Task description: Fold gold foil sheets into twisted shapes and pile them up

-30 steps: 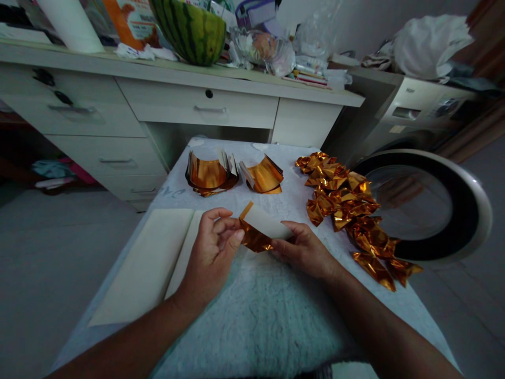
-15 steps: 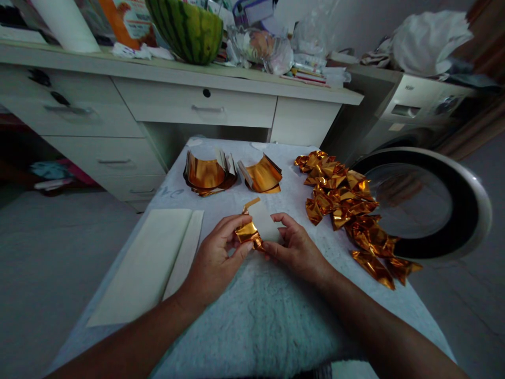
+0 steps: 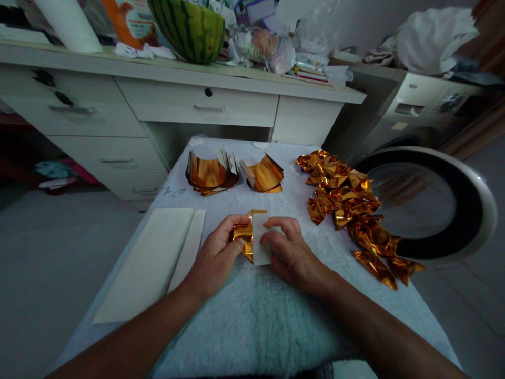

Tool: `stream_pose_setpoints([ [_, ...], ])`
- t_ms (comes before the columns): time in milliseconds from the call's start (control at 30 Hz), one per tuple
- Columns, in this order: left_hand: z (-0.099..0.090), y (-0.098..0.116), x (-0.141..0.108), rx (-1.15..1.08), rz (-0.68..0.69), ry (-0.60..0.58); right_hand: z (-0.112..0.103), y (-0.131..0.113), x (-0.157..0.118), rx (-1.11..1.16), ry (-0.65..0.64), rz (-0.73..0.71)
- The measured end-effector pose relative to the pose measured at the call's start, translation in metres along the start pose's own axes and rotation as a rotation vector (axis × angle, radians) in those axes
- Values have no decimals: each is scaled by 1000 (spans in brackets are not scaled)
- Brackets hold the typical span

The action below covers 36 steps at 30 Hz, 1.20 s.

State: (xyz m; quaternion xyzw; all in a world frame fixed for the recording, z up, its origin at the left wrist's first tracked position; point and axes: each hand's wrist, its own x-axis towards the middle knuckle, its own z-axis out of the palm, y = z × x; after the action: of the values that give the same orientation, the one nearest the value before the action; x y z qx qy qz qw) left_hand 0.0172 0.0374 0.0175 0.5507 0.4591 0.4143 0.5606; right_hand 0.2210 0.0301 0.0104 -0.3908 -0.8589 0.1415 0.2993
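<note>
In the head view, the foil paper (image 3: pixel 262 238) looks light and thin, creasing easily and perhaps a little slippery; its edges seem the best place to pinch (gently, since it could tear). It sits between the two hands, above the cloth (image 3: pixel 252 316). The left hand (image 3: pixel 215 256) pinches its gold side, thumb in front; the right hand (image 3: pixel 295 256) has curled fingers against its white side.

- Watermelon (image 3: pixel 189 34), cut, on long counter (image 3: pixel 240 77)
- Orange package (image 3: pixel 125 23), beside watermelon
- White roll (image 3: pixel 69 25), possibly paper towel
- Washing machine (image 3: pixel 414 100), round door (image 3: pixel 475 208) open
</note>
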Motion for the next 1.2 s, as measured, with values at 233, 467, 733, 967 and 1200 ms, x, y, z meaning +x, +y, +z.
stream_pose_setpoints([
  [233, -3, -6, 7, 355, 215, -14, 0, 4, 0, 42, -27, -111],
  [467, -2, -13, 11, 701, 334, -87, 1, 3, 2, 96, -154, -81],
  [733, -5, -16, 10, 961, 346, -52, 4, -2, 9, 98, -193, 91],
  [967, -7, -13, 6, 960, 315, -167, 5, -4, 13, 76, -189, 209],
  [1200, -5, -11, 5, 984, 328, -122, 8, -6, 16, 22, -190, 267],
])
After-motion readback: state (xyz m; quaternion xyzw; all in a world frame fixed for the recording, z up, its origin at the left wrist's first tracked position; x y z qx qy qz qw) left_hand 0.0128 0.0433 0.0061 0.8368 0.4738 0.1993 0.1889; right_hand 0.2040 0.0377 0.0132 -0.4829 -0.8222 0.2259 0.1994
